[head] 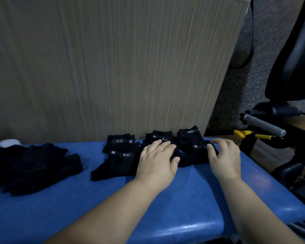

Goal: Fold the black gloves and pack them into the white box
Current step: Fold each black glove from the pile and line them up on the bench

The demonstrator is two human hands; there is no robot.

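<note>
Left hand (157, 159): fingers straight and together, pressing flat on the middle gloves (158, 135) at 12 o'clock on the blue bench (165, 199)
Right hand (224, 155): thumb and curled fingertips pinch the cuff of the end glove (195, 155) at 1 o'clock
Left stack (121, 143): folded, 5.11 tabs showing, at 11 o'clock against the wooden panel (113, 67)
Loose pile (33, 164): unfolded black gloves at 9 o'clock, well apart from both hands
White box: not plainly in view; a white scrap (9, 142) at the 9 o'clock edge is too little to name
Risk, fold: the pinched cuff likely springs open if released before it is pressed flat
Risk, neighbours: the stacks lie touching, so a tug may drag the next one askew
Risk, edge: the bench ends just past 2 o'clock, where a nudged glove could slide off
</note>
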